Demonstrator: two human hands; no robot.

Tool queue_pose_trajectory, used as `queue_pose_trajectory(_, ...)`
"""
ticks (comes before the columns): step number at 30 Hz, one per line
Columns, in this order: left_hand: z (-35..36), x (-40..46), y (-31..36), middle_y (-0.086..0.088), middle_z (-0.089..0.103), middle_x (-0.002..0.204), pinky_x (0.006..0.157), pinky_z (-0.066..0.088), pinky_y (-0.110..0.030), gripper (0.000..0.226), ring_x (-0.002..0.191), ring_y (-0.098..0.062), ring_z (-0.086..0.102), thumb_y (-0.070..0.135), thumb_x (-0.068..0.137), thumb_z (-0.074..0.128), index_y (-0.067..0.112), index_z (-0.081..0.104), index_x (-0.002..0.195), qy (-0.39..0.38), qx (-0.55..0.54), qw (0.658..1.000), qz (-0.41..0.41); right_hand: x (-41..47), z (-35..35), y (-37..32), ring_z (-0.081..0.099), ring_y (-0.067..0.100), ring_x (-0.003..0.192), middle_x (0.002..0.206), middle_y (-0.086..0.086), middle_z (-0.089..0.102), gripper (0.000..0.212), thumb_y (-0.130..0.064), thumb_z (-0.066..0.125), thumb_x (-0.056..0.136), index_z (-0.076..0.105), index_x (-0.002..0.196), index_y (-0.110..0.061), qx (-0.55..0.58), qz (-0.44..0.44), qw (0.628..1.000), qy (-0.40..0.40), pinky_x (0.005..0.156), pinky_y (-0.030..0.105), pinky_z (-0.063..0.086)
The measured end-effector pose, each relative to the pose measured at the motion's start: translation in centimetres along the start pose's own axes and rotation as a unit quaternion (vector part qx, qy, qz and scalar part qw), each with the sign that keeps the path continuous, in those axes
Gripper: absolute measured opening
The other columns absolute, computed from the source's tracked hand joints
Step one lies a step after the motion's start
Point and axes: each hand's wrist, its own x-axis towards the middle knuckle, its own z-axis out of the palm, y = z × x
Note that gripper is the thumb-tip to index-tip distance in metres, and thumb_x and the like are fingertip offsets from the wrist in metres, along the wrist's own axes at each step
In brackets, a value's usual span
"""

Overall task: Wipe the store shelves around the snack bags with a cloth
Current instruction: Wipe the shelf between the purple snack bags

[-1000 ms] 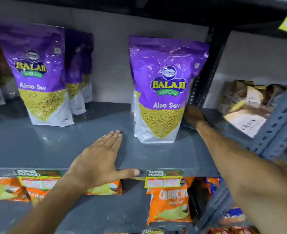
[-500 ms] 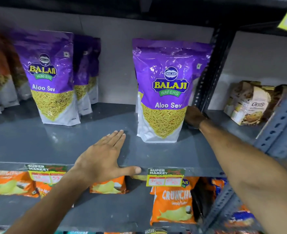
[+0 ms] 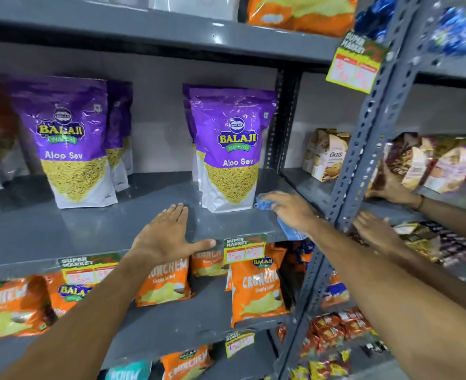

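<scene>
Blue cloth (image 3: 286,226), crumpled, sits at shelf (image 3: 89,229) front-right corner, just right of a purple Aloo Sev bag (image 3: 230,149). Right hand (image 3: 292,212) presses on it, fingers seemingly curled over it. Left hand (image 3: 166,234) flat, fingers spread, on bare shelf.

Blue cloth (image 3: 286,223) lying bunched on the grey shelf (image 3: 61,229), at its right end.
The cloth is sitting just right of the front purple Aloo Sev bag (image 3: 230,152), one corner touching its base and another hanging over the shelf's front edge. Both front bags, the other (image 3: 71,144) further left, are standing upright, more behind each.
</scene>
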Motion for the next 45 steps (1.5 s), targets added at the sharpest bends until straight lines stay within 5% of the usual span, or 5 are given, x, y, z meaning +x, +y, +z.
queue_pose_trajectory(6,0.4,0.4,-0.7,-0.008,0.006,0.177,0.132,0.012,-0.042,0.147,0.162,-0.023,0.009,0.111,0.062,0.018,0.008,0.007,0.166,0.004,0.001,1.000,0.016,-8.1,-0.9,-2.6,0.057,0.021,0.130,0.146,-0.004,0.059,0.044,-0.012,0.050,0.097,0.063,0.133,-0.034,-0.048,-0.028,0.998,-0.018,0.108,0.037,0.046)
queue_pose_trajectory(11,0.7,0.8,-0.9,-0.011,0.009,0.176,0.132,0.013,-0.043,0.146,0.162,-0.026,0.013,0.110,0.063,0.020,0.007,0.009,0.166,0.007,0.006,1.000,0.026,-11.1,-2.0,-2.4,0.066,0.016,0.087,0.151,-0.002,0.053,0.047,-0.010,0.048,0.099,0.060,0.138,-0.034,-0.041,-0.015,0.998,-0.046,0.078,0.023,0.047)
queue_pose_trajectory(17,1.1,1.2,-1.2,-0.009,0.006,0.176,0.132,0.011,-0.042,0.147,0.162,-0.025,0.009,0.111,0.062,0.014,0.008,0.007,0.166,0.004,0.021,1.000,0.020,-6.9,-1.5,-1.8,0.040,0.029,0.143,0.160,0.007,0.040,0.058,-0.009,0.044,0.097,0.039,0.154,-0.021,-0.113,0.055,0.991,-0.047,0.112,0.035,0.035)
queue_pose_trajectory(42,1.0,1.2,-0.7,0.005,-0.004,0.177,0.130,-0.004,-0.029,0.134,0.161,-0.009,-0.006,0.103,0.069,0.034,0.018,0.000,0.168,0.024,0.015,1.000,-0.012,23.3,4.8,7.6,0.048,0.030,0.140,0.153,0.002,0.050,0.086,-0.087,0.006,0.083,0.039,0.143,-0.036,-0.084,-0.008,0.996,-0.035,0.114,0.054,0.038)
queue_pose_trajectory(45,0.9,1.2,-0.8,0.006,-0.006,0.176,0.130,-0.003,-0.030,0.134,0.161,-0.008,-0.007,0.105,0.069,0.032,0.020,-0.001,0.168,0.018,0.014,1.000,-0.010,21.9,4.2,5.9,0.053,0.032,0.134,0.148,0.007,0.056,0.072,-0.073,0.018,0.090,0.051,0.138,-0.031,-0.085,0.011,0.996,-0.030,0.110,0.054,0.042)
